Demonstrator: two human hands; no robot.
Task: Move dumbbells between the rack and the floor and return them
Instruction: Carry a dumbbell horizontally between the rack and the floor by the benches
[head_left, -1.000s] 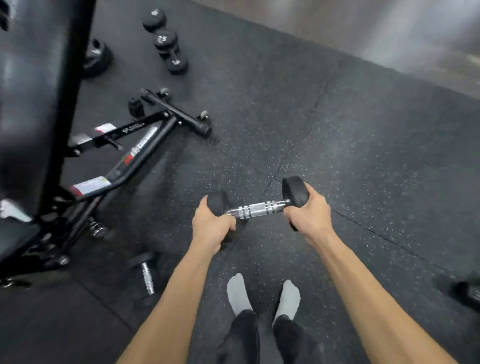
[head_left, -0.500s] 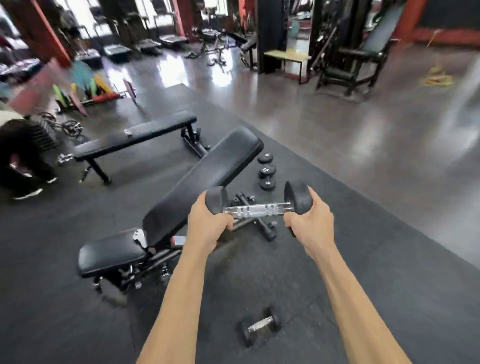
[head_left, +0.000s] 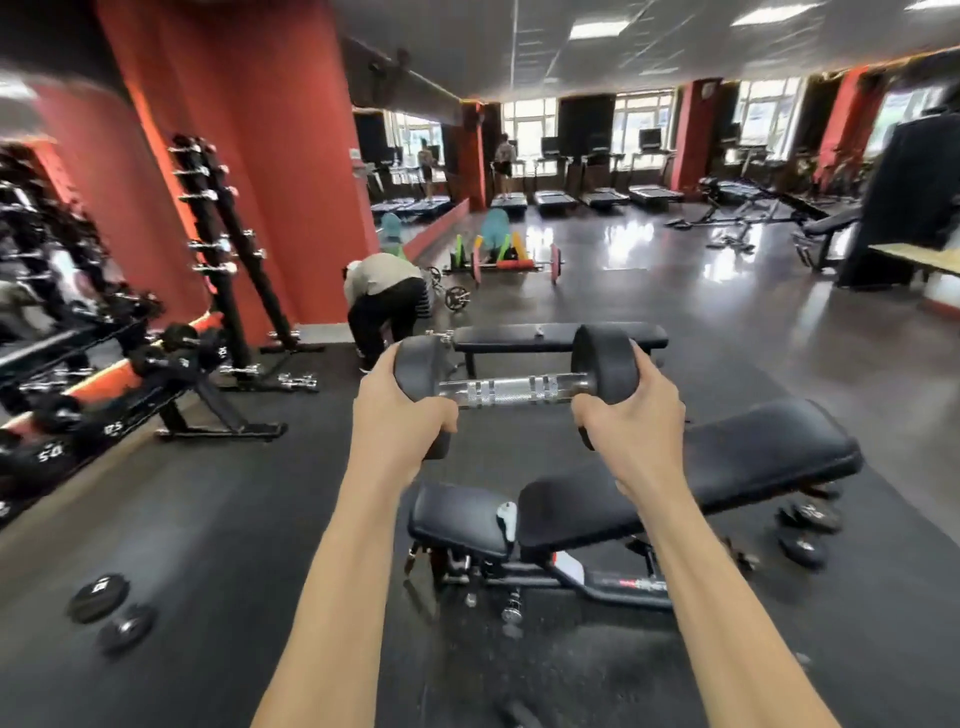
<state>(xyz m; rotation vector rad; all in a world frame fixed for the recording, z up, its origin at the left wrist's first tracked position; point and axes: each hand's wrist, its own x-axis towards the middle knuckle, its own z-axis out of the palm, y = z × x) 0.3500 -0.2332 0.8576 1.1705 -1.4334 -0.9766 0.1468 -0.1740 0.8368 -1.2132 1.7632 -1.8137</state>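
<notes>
Fingers of both hands were curled around the two black heads of one dumbbell (head_left: 511, 388), which was held level in the air at the centre of the view, its knurled silver handle bare between the hands. The left hand (head_left: 400, 415) gripped the head at 9 o'clock from the handle; the right hand (head_left: 631, 415) gripped the head at 3 o'clock. Both bare forearms reached up from the bottom edge.

Below the dumbbell, toward 5 o'clock, stood a black adjustable bench (head_left: 649, 483) with its back pad raised (a white tag showed at the seat joint). A flat bench (head_left: 558, 336) stood just behind the dumbbell. At 9 o'clock, a dumbbell rack (head_left: 104, 384) held black dumbbells with white numbers, blurred. Two weight plates (head_left: 111, 613) lay on the dark rubber floor (head_left: 234, 519) at 8 o'clock, and small dumbbells (head_left: 808, 527) lay at 4 o'clock beside the adjustable bench. At 11 o'clock, another person (head_left: 384, 296) bent forward near a red wall.
</notes>
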